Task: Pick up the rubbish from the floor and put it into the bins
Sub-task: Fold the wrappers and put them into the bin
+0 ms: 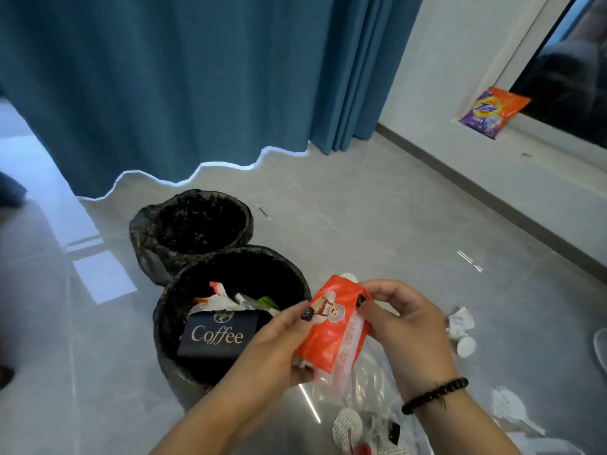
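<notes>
Rubbish already filled part of the near bin point(164, 310), including a navy Coffee bag point(216, 338); the far bin point(139, 224) looked empty, though its dark liner hid the bottom. Beside the near bin's rim, the left hand point(279, 339) and right hand point(404, 326) both pinched an orange-red wrapper point(331, 326), held above the floor. Further right, white cups point(461, 326) and clear plastic point(371, 385) remained on the floor.
</notes>
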The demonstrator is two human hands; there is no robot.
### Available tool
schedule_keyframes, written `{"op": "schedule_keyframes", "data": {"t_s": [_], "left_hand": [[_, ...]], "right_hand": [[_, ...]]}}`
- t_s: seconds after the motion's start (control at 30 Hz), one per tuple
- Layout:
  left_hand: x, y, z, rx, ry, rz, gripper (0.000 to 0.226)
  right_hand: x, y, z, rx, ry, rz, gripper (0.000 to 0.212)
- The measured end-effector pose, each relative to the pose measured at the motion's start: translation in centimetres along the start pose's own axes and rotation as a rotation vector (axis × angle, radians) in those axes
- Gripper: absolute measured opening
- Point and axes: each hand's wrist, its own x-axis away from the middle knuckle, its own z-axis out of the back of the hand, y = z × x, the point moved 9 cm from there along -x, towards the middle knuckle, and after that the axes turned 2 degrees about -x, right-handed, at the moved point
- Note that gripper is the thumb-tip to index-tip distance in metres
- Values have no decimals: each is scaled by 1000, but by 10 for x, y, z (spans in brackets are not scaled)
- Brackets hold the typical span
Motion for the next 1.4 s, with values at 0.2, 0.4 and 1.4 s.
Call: {"op": "schedule_keyframes", "data": {"t_s": [0.2,0.4,1.4], "left_hand": [[4,7,22,-75,79,8,22],[2,31,60,-218,279,-129,13],[-16,69,138,-1022,759,-337,22]], "right_hand": [[-7,-5,-66,-47,-218,9,24],[3,4,-84,9,-515,62,19],[23,63,-70,969,-681,275,40]]}}
